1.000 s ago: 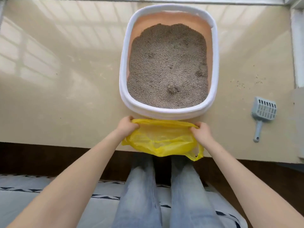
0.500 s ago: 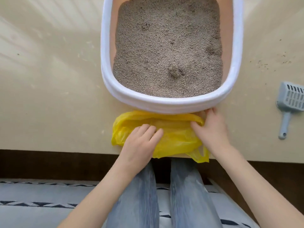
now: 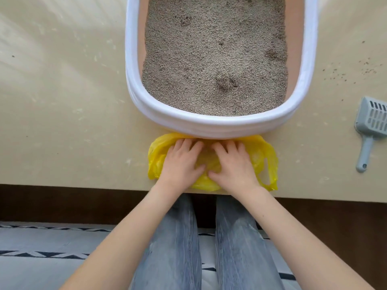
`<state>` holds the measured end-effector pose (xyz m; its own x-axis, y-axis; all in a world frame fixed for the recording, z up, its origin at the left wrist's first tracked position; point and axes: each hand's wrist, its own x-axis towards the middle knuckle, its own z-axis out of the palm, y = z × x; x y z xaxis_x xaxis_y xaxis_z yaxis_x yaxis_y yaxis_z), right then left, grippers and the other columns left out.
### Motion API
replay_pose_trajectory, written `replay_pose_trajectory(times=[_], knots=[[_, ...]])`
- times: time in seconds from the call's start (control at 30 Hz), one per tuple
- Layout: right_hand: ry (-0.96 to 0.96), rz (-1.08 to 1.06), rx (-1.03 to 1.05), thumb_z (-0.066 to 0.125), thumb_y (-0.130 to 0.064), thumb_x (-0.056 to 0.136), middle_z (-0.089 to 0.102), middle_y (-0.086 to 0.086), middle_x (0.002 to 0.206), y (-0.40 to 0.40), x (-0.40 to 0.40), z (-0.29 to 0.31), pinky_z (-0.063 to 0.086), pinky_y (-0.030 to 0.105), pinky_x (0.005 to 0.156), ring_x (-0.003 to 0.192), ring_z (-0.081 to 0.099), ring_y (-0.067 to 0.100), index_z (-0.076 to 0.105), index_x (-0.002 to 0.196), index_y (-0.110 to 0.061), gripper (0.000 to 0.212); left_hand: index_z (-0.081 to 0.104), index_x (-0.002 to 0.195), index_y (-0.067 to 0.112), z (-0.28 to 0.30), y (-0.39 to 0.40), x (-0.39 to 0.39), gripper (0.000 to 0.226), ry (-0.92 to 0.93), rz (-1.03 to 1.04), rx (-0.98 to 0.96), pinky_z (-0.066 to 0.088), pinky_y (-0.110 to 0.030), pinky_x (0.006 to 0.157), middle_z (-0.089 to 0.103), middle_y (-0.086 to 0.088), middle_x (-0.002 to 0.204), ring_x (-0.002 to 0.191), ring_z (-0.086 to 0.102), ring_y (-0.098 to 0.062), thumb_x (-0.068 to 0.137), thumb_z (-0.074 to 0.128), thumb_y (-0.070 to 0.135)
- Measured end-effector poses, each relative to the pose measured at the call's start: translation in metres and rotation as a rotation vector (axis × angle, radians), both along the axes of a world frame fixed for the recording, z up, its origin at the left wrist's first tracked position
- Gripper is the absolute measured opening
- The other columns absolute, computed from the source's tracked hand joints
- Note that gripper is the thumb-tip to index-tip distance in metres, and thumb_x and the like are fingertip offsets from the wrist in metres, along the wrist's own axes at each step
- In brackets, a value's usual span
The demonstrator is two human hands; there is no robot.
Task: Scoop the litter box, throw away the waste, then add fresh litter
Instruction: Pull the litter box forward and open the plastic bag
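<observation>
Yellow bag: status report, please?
Left hand and right hand flat on yellow bag. Bag beside litter box. Scoop untouched. Nothing blocking.

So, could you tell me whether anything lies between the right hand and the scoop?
Nothing visible does. The right hand rests flat on the yellow bag; the scoop lies further right on bare floor, apart from the litter box.

The litter box, with white rim and grey litter inside, stands on the beige platform. Just in front of the litter box lies a yellow bag, its far edge touching the rim; the left hand and the right hand press flat on it, side by side. A grey scoop lies right of the litter box, apart from it.
</observation>
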<state>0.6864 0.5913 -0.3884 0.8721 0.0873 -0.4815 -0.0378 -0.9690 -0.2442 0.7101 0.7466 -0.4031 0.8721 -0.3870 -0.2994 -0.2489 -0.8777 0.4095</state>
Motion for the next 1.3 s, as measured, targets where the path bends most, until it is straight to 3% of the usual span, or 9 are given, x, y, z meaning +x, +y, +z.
replay_pose_trajectory(times=[0.23, 0.53, 0.67, 0.8, 0.9, 0.97, 1.03, 1.13, 1.3], knots=[[0.022, -0.092, -0.099, 0.081, -0.062, 0.045, 0.038, 0.015, 0.123, -0.051, -0.001, -0.007, 0.040, 0.041, 0.090, 0.102, 0.045, 0.037, 0.030, 0.139, -0.019, 0.116, 0.040, 0.139, 0.036, -0.006, 0.055, 0.018, 0.100, 0.137, -0.025, -0.044, 0.045, -0.037, 0.093, 0.052, 0.005, 0.135, 0.117, 0.054, -0.030, 0.051, 0.082, 0.056], [0.009, -0.265, 0.193, 0.081, -0.060, 0.044, 0.037, 0.001, 0.122, -0.083, -0.009, -0.015, 0.039, 0.038, 0.093, 0.112, 0.043, 0.029, 0.029, 0.131, -0.043, 0.103, 0.034, 0.134, 0.043, -0.014, 0.065, 0.020, 0.098, 0.181, 0.098, -0.069, 0.037, -0.040, 0.099, 0.055, -0.003, 0.129, 0.120, 0.050, -0.031, 0.048, 0.076, 0.066], [0.027, -0.200, 0.101, 0.083, -0.055, 0.049, 0.037, 0.006, 0.123, -0.076, -0.012, -0.009, 0.040, 0.040, 0.093, 0.111, 0.041, 0.030, 0.032, 0.139, -0.033, 0.105, 0.037, 0.142, 0.028, -0.007, 0.057, 0.023, 0.106, 0.193, 0.055, -0.020, 0.037, -0.042, 0.100, 0.049, -0.009, 0.132, 0.121, 0.045, -0.035, 0.050, 0.085, 0.051], [-0.116, -0.072, -0.075, 0.078, -0.046, 0.064, 0.048, 0.015, 0.114, -0.058, -0.015, 0.006, 0.047, 0.043, 0.077, 0.099, 0.046, 0.036, 0.045, 0.135, -0.016, 0.085, 0.053, 0.130, 0.011, 0.011, 0.051, 0.017, 0.072, 0.005, -0.100, -0.077, 0.049, -0.046, 0.088, 0.054, -0.012, 0.121, 0.110, 0.051, -0.037, 0.065, 0.079, 0.027], [-0.372, 0.031, 0.095, 0.075, -0.008, 0.074, 0.059, 0.018, 0.094, -0.039, -0.014, 0.013, 0.049, 0.042, 0.064, 0.082, 0.055, 0.038, 0.064, 0.106, -0.002, 0.035, 0.063, 0.105, 0.005, 0.023, 0.042, 0.002, 0.030, -0.159, -0.119, -0.175, 0.049, -0.040, 0.073, 0.059, -0.010, 0.098, 0.091, 0.056, -0.032, 0.081, 0.060, 0.024], [-0.247, 0.182, 0.238, 0.064, -0.004, 0.083, 0.061, 0.014, 0.094, -0.026, -0.012, 0.012, 0.048, 0.044, 0.070, 0.086, 0.056, 0.036, 0.065, 0.100, -0.004, 0.017, 0.064, 0.095, 0.009, 0.025, 0.037, -0.006, 0.030, -0.148, -0.217, -0.172, 0.044, -0.037, 0.068, 0.058, -0.006, 0.089, 0.083, 0.053, -0.028, 0.080, 0.064, 0.035], [-0.096, 0.281, 0.215, 0.055, -0.028, 0.092, 0.059, 0.005, 0.104, -0.018, -0.012, 0.008, 0.043, 0.041, 0.080, 0.099, 0.052, 0.029, 0.062, 0.108, -0.013, 0.023, 0.064, 0.095, 0.012, 0.023, 0.033, -0.012, 0.043, -0.065, -0.354, -0.075, 0.044, -0.037, 0.070, 0.059, -0.006, 0.093, 0.085, 0.053, -0.028, 0.072, 0.071, 0.046], [-0.034, 0.286, 0.198, 0.055, -0.058, 0.080, 0.056, 0.001, 0.108, -0.016, -0.012, 0.006, 0.041, 0.041, 0.081, 0.099, 0.048, 0.025, 0.057, 0.111, -0.020, 0.049, 0.064, 0.088, 0.008, 0.019, 0.032, -0.009, 0.021, -0.025, -0.415, -0.008, 0.049, -0.040, 0.073, 0.063, -0.009, 0.097, 0.088, 0.058, -0.031, 0.073, 0.065, 0.023], [-0.038, 0.205, 0.328, 0.069, -0.019, 0.078, 0.054, 0.011, 0.101, -0.025, -0.004, 0.005, 0.046, 0.041, 0.074, 0.086, 0.054, 0.032, 0.063, 0.097, -0.008, 0.022, 0.069, 0.094, 0.007, 0.019, 0.034, 0.014, 0.018, 0.205, -0.229, -0.131, 0.043, -0.039, 0.084, 0.065, -0.006, 0.101, 0.097, 0.054, -0.028, 0.092, 0.058, 0.020]])
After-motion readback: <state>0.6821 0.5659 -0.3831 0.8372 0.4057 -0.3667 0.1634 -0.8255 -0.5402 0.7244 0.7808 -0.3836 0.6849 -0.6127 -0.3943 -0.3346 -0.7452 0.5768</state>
